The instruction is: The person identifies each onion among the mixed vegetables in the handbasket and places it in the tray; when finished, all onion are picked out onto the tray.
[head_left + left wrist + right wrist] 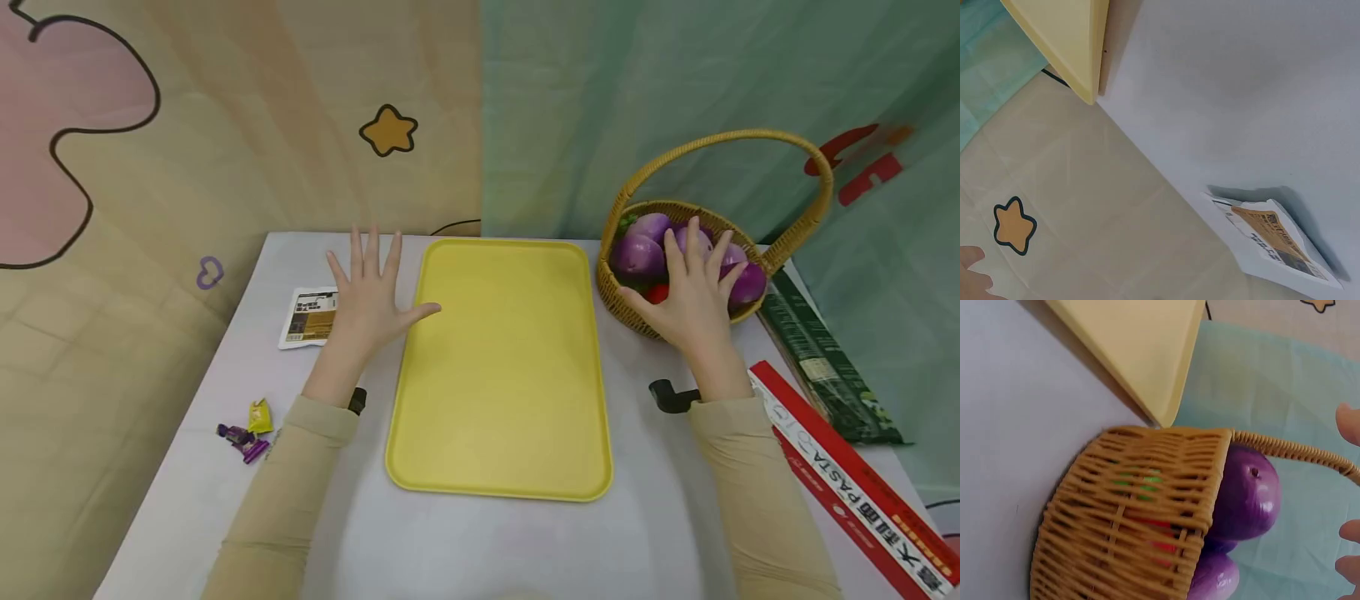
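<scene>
In the head view my left hand (367,310) hovers with its fingers spread between a white-and-brown packet (306,317) and a yellow tray (504,375), its thumb overlapping the tray's left rim. My right hand (693,300), likewise spread, is held over the front of a handled wicker basket (613,302). Round purple vegetables, perhaps eggplants (639,255), fill the basket, with a bit of red among them. Through the weave (1116,544) in the right wrist view, green and red show too. Both hands hold nothing.
Left of the tray lie a small yellow packet (259,416) and a purple wrapped piece (244,440). At the right, a long red-and-white pasta box (847,475) lies beside a dark green package (828,362). Printed curtains (675,75) hang behind the white table (480,550).
</scene>
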`<state>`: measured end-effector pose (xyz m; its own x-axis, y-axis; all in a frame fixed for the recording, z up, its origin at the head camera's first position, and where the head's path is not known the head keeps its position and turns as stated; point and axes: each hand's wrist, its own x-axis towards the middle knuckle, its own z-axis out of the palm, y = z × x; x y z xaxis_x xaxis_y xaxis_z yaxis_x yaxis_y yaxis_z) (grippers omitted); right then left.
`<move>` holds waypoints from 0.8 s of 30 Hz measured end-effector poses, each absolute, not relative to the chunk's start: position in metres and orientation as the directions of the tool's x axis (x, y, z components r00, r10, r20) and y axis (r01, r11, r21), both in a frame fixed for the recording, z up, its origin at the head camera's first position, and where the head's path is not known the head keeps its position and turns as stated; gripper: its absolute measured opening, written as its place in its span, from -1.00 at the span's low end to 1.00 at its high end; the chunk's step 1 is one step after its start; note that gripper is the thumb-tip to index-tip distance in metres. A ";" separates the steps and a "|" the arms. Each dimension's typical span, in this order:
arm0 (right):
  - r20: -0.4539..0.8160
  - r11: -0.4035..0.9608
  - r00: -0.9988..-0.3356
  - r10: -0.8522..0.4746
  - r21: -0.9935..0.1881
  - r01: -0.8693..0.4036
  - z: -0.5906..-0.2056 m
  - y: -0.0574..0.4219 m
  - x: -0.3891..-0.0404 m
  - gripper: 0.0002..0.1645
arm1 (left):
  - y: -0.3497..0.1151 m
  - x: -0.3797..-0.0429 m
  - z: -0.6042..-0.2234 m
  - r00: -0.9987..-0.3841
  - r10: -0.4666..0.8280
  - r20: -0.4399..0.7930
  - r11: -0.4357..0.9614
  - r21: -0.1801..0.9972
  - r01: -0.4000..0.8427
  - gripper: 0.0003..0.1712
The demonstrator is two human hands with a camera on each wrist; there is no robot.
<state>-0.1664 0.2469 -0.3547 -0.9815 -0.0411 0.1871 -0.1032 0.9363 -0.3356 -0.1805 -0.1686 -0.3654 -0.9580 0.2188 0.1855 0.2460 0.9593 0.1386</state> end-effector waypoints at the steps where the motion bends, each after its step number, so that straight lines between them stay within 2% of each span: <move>1: 0.187 0.936 -0.982 -0.039 -0.336 -0.102 -0.354 0.248 -0.166 0.25 | -0.171 -0.180 -0.366 -0.959 0.212 0.188 0.960 0.144 0.241 0.35; 6: 0.177 0.936 -0.984 -0.023 -0.343 -0.084 -0.350 0.260 -0.163 0.25 | -0.178 -0.181 -0.371 -0.958 0.194 0.211 0.959 0.167 0.231 0.34; 11: 0.176 0.929 -0.983 0.047 -0.368 -0.022 -0.348 0.280 -0.162 0.22 | -0.183 -0.183 -0.379 -0.960 0.186 0.210 0.954 0.194 0.227 0.28; 18: 0.071 0.893 -0.984 0.164 -0.435 0.118 -0.356 0.309 -0.166 0.24 | -0.189 -0.183 -0.398 -0.985 0.170 -0.006 0.948 0.275 0.162 0.12; 24: -0.025 0.849 -0.973 0.230 -0.483 0.214 -0.366 0.325 -0.174 0.25 | -0.197 -0.184 -0.409 -0.972 0.179 -0.150 0.941 0.315 0.125 -0.04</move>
